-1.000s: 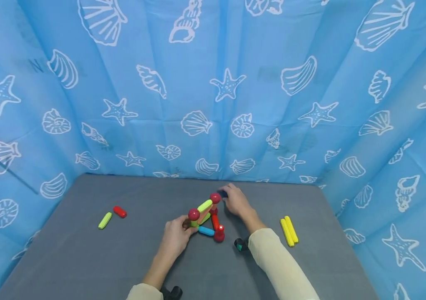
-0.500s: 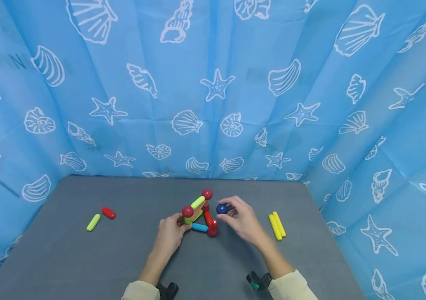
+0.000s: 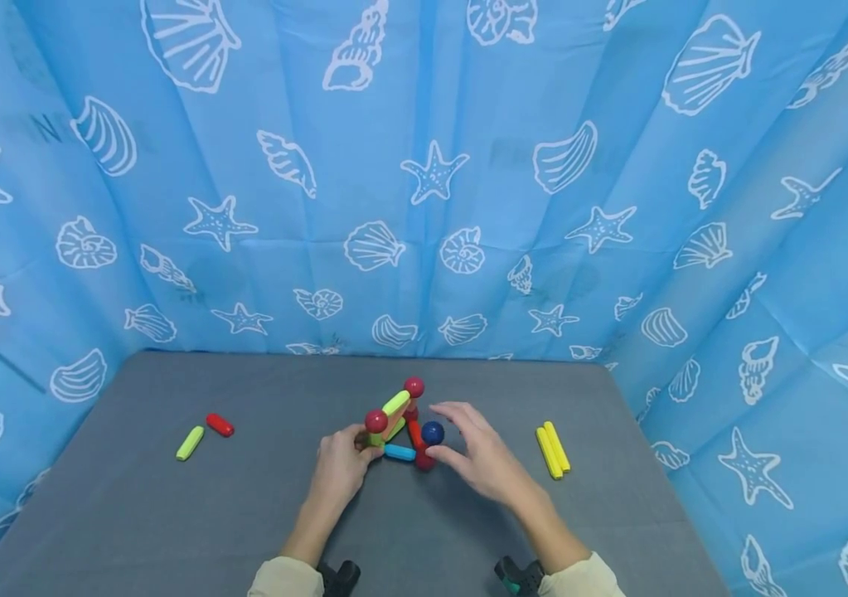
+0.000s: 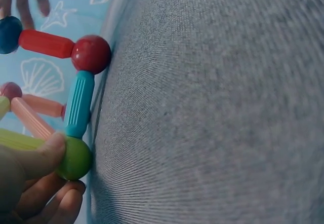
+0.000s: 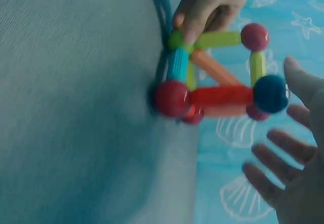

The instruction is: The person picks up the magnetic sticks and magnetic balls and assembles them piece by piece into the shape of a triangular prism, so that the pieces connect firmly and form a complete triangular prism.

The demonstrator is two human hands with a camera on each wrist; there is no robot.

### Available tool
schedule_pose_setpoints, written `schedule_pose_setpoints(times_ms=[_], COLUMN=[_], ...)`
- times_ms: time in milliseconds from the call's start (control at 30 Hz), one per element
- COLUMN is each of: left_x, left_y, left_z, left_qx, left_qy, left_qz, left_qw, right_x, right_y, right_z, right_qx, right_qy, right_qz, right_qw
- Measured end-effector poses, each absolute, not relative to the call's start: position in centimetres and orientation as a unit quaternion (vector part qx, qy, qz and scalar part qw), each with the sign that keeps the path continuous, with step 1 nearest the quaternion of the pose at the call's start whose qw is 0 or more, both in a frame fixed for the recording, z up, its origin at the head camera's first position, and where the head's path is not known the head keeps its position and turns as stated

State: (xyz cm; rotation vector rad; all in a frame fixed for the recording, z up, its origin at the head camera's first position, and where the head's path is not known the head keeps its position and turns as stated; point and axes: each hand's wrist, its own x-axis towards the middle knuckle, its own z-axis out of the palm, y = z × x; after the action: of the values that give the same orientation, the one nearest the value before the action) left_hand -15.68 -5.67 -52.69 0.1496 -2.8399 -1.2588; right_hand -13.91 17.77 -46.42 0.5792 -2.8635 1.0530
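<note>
A small frame of magnetic rods and balls stands mid-table. My left hand (image 3: pixel 339 466) pinches its green ball (image 4: pixel 77 158) between thumb and fingers at the lower left corner. From that ball a light-blue rod (image 3: pixel 399 453) runs along the table to a dark red ball (image 4: pixel 91 54). On this red ball an upright red rod (image 5: pixel 220 97) bears a blue ball (image 3: pixel 433 432) at its top. Beside the blue ball is my right hand (image 3: pixel 486 454), fingers spread apart and holding nothing. Yellow-green rods (image 3: pixel 396 403) and two more red balls form the frame's back side.
To the left lie a loose yellow-green rod (image 3: pixel 190 444) and a short red rod (image 3: pixel 220 424). Two long yellow rods (image 3: pixel 552 449) lie side by side on the right. A blue shell-patterned curtain (image 3: pixel 424 191) hangs behind the grey table (image 3: pixel 259 514).
My right hand brought the blue ball from behind the frame onto the upright red rod's top, then its fingers let go. The left hand keeps its hold on the green ball.
</note>
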Motion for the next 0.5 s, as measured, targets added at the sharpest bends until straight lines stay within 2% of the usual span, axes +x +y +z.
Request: schedule_pose_setpoints(times_ms=[133,300,500], left_x=[-15.7,-15.5,-15.5], left_y=[-5.1,-4.0,-3.6], left_z=[-52.5,-52.3,-52.3], left_qx=[0.057,0.058,0.040], left_qy=[-0.910,-0.910,-0.909], left_qz=[-0.410,-0.410,-0.414], left_qw=[0.010,0.002,0.015], right_x=[-13.4,-12.8,-11.9], right_y=[20.1,24.3,26.6], right_z=[-47.4,-50.5,-52.1], right_qx=[0.119,0.049,0.006], right_qy=[-0.963,-0.988,-0.994], right_qz=[0.238,0.119,0.099], right_qw=[0.047,0.086,0.056])
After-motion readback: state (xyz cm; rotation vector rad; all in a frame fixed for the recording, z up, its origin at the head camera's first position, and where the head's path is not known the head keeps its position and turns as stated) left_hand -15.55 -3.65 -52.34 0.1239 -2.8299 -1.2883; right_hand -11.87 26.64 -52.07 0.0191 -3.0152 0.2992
